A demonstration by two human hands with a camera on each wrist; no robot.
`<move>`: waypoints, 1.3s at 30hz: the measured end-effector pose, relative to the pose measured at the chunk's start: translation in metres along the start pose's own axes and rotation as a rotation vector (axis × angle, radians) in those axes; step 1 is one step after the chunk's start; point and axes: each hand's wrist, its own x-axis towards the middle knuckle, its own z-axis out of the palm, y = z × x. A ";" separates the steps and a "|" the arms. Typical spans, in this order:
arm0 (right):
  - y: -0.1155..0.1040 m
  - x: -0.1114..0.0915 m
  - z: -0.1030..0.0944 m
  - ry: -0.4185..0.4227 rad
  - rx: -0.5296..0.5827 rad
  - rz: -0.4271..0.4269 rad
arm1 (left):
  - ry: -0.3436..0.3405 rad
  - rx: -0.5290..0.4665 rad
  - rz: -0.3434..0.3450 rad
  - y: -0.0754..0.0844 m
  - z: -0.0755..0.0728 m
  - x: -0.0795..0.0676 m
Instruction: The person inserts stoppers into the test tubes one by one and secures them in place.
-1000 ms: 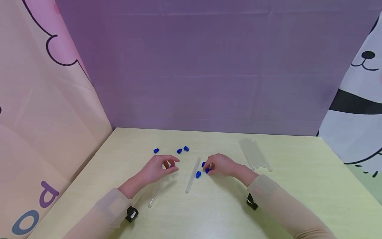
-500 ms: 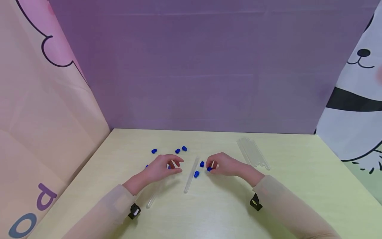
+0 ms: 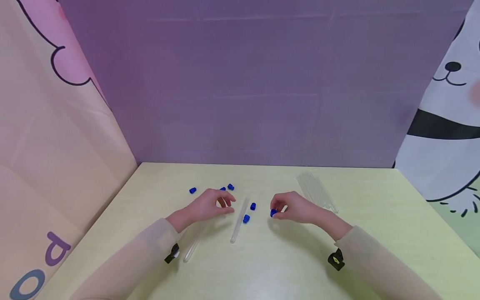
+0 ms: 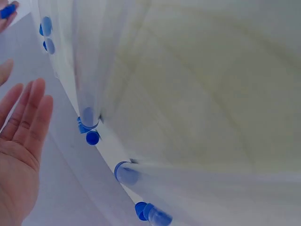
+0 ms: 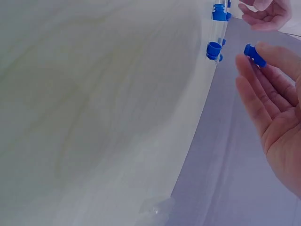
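Observation:
My right hand (image 3: 296, 207) pinches a small blue test tube stopper (image 3: 273, 213) between thumb and fingers, above the table. The stopper (image 5: 255, 55) shows its stepped plug end in the right wrist view. My left hand (image 3: 210, 205) hovers with loosely bent fingers, and nothing shows between them. Close to its fingertips a clear test tube (image 3: 238, 227) lies on the table. Two loose blue stoppers, a nearer one (image 3: 246, 218) and a farther one (image 3: 253, 206), lie just right of that tube. Another test tube (image 3: 192, 248) lies partly under my left hand; a blue stopper (image 4: 126, 173) is at its end.
A row of clear test tubes (image 3: 315, 189) lies at the back right, partly behind my right hand. Several blue stoppers lie behind my left hand, among them one at the left (image 3: 193, 190) and one farther right (image 3: 230, 186). A purple curtain (image 3: 240, 83) hangs behind the table (image 3: 270, 266).
My right hand has picked up a blue stopper from beside the others and moved right with it. My left hand has drifted right, toward the middle test tube.

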 end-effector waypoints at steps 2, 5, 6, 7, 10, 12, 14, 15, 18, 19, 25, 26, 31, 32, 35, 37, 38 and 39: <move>-0.001 -0.004 -0.001 0.000 0.011 0.012 | 0.015 -0.010 0.010 -0.001 0.000 0.003; -0.001 -0.010 -0.003 0.006 0.021 0.026 | 0.028 -0.033 0.011 -0.003 0.002 0.006; -0.001 -0.011 -0.003 0.008 0.027 0.027 | 0.028 -0.038 0.007 -0.003 0.003 0.007; -0.001 -0.013 -0.004 0.011 0.031 0.028 | 0.027 -0.045 0.002 -0.003 0.003 0.008; -0.002 -0.018 -0.006 0.018 0.040 0.036 | 0.015 -0.058 -0.019 -0.002 0.006 0.010; -0.003 -0.021 -0.007 0.023 0.044 0.039 | 0.004 -0.056 -0.027 -0.001 0.007 0.012; -0.003 -0.024 -0.008 0.028 0.048 0.041 | -0.005 -0.049 -0.032 0.000 0.008 0.015; -0.003 -0.025 -0.009 0.030 0.050 0.041 | -0.011 -0.044 -0.033 0.001 0.009 0.016; -0.003 -0.027 -0.009 0.033 0.061 0.039 | -0.032 -0.034 -0.052 0.001 0.011 0.019; -0.002 -0.028 -0.009 0.032 0.068 0.040 | -0.037 -0.033 -0.063 0.002 0.012 0.020; -0.002 -0.034 -0.008 0.031 0.096 0.039 | -0.064 -0.053 -0.112 0.001 0.016 0.023; -0.003 -0.035 -0.009 0.034 0.095 0.037 | -0.066 -0.063 -0.123 0.001 0.016 0.024; -0.003 -0.040 -0.010 0.039 0.097 0.033 | -0.064 -0.091 -0.167 0.000 0.020 0.027; -0.003 -0.041 -0.010 0.039 0.097 0.033 | -0.066 -0.090 -0.172 0.000 0.021 0.027; 0.000 -0.043 -0.010 0.041 0.092 0.034 | -0.073 -0.087 -0.183 -0.001 0.023 0.028; 0.002 -0.045 -0.010 0.045 0.085 0.034 | -0.078 -0.086 -0.193 0.000 0.025 0.029; 0.003 -0.045 -0.010 0.046 0.083 0.034 | -0.081 -0.086 -0.200 0.000 0.025 0.029; 0.004 -0.046 -0.010 0.047 0.081 0.040 | -0.082 -0.088 -0.206 0.001 0.026 0.029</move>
